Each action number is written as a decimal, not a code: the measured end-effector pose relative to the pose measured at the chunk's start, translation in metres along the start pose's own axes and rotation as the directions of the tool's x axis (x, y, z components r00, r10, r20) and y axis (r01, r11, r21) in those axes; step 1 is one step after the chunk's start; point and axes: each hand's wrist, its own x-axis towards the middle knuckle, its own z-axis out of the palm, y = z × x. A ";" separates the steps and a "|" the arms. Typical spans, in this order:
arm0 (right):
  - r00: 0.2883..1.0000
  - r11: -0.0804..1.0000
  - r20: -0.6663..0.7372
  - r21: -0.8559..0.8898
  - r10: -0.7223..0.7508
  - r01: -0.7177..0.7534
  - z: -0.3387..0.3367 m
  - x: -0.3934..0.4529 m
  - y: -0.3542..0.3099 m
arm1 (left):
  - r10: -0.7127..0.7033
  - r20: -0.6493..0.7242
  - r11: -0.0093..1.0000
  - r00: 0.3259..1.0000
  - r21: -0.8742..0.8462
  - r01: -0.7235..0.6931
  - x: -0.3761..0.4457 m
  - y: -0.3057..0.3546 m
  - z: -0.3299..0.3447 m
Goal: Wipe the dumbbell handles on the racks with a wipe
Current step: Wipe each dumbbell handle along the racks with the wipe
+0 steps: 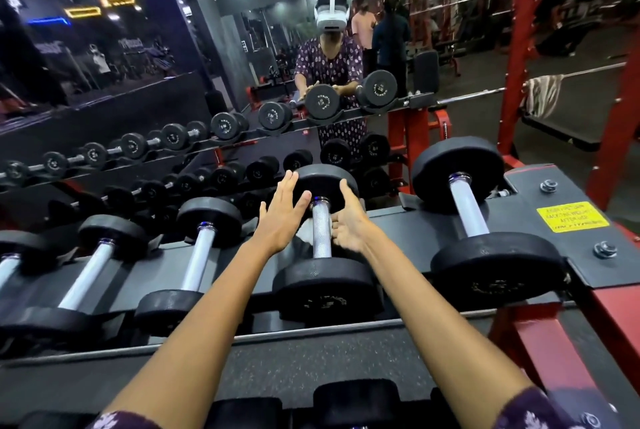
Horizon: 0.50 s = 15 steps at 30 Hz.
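Fingers [294, 193] of left hand [282, 217] straight, released, against far weight; right hand [348, 220] loosely curled beside handle [321, 232], holding nothing visible. White scrap [306, 231], possibly wipe, between hands. Risk: dumbbell rolling, pinching fingers.

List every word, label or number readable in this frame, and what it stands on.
Yellow sticker on the rack: printed lines, too blurred to read.
Dumbbell end caps in the mirror: ring lettering, too small to read.
Reflected wall sign: mirrored, blurred, unreadable.
Nothing else legible.
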 end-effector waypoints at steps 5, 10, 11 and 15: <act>1.000 0.998 0.001 0.065 0.016 -0.016 -0.005 -0.002 -0.001 | 0.013 -0.018 1.000 1.000 -0.011 -0.013 0.001 0.000 0.000; 0.993 0.976 0.007 -0.185 0.121 -0.117 -0.006 -0.012 -0.007 | 0.001 -0.022 1.000 1.000 -0.030 -0.001 0.001 -0.001 0.001; 0.991 0.971 0.009 -0.203 0.133 -0.128 -0.009 -0.015 -0.007 | 0.002 -0.026 0.999 1.000 -0.033 -0.003 0.002 -0.001 0.001; 0.982 0.956 0.070 -0.251 0.174 -0.151 -0.004 -0.024 0.000 | -0.002 -0.030 0.998 1.000 -0.059 0.000 0.002 -0.001 0.002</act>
